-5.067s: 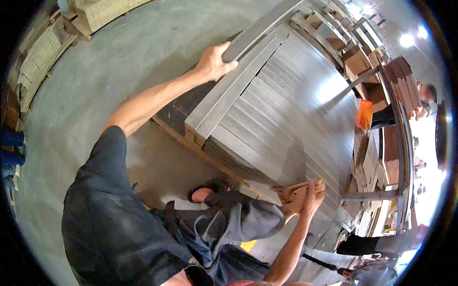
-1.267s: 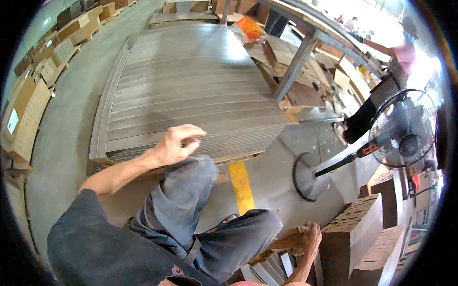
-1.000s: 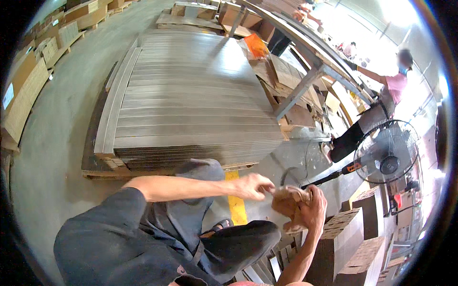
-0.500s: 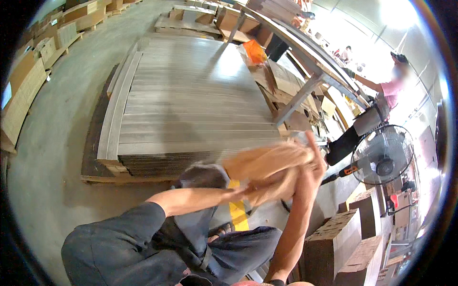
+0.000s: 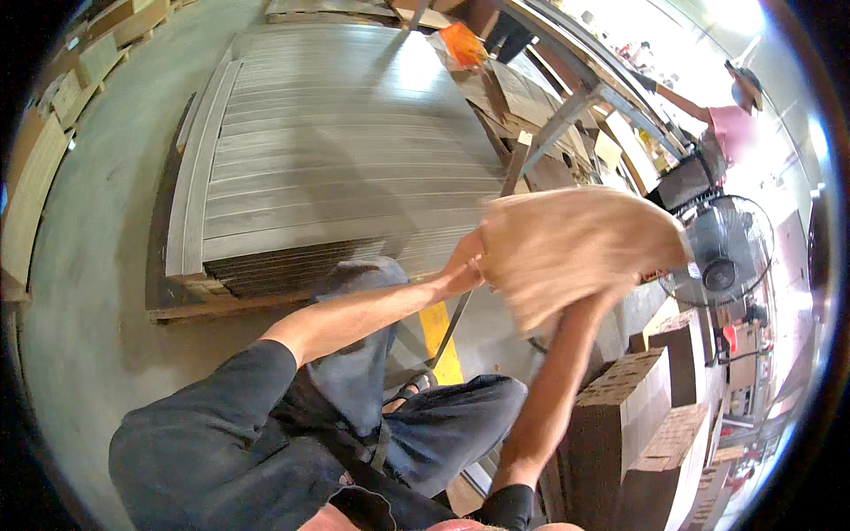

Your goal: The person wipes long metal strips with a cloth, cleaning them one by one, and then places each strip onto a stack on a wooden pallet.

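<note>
A tan, cloth-like sheet (image 5: 580,248), smeared by motion, is spread out in front of me above the floor. Closed at its left edge is my left hand (image 5: 467,264), which appears to grip the sheet there. My right hand (image 5: 620,290) goes under the sheet's lower right side, and its fingers are hidden. A long narrow strip (image 5: 516,164) slants down behind the sheet and past my left hand; whether that hand also holds it I cannot tell. Beyond my knees lies a big stack of grey-brown panels (image 5: 345,150) on a pallet.
A standing fan (image 5: 722,243) is at the right. Stacked dark boards (image 5: 620,416) stand near my right arm. Behind are a metal-legged table (image 5: 567,119), loose cardboard and an orange bag (image 5: 463,46). A person in pink (image 5: 730,133) stands at the far right. Yellow tape (image 5: 440,341) marks the floor.
The tan sheet has gone from bunched between my hands to spread wide, farther right and higher. My hands have moved apart. The narrow strip now shows, and the view has shifted slightly.
</note>
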